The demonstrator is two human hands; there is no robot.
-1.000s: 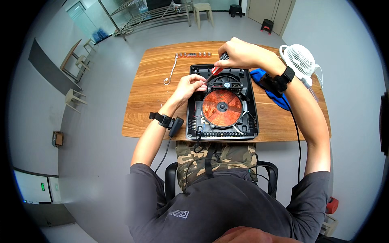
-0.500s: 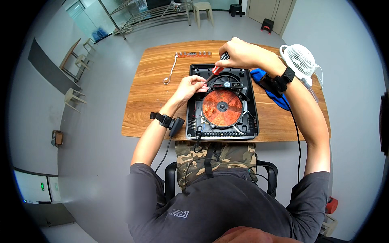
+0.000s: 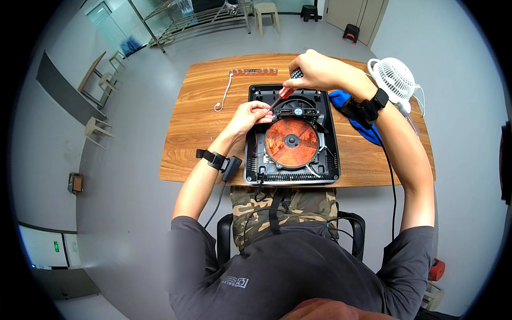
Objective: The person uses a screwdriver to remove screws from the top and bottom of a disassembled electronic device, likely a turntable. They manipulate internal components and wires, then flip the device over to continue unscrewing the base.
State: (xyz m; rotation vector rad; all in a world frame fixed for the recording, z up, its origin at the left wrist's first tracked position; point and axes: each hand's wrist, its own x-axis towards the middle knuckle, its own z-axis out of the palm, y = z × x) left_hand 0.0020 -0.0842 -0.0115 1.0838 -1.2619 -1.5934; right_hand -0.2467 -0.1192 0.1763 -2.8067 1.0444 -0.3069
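Note:
An opened induction cooker (image 3: 334, 144) lies on the wooden table before me, its round copper coil (image 3: 280, 141) toward the near side and a black fan (image 3: 308, 103) beyond it. In my right hand (image 3: 314, 72) is a screwdriver (image 3: 286, 93) with a red and black handle, held at a slant, its shaft running down to the left. My left hand (image 3: 252, 114) is over the cooker's left side, thumb and fingers pinched together by the screwdriver's tip. Whatever sits between those fingertips is too small to make out, and they hide the tip.
A narrow orange circuit board (image 3: 255, 72) with a white cable (image 3: 226, 92) lies at the far left of the table (image 3: 184, 128). To the right are a blue cloth (image 3: 365, 128) and a white fan (image 3: 393, 79). Black cords run from both my wrist straps.
Almost nothing differs. The cooker has shifted very slightly left; both hands and the screwdriver hold nearly the same place.

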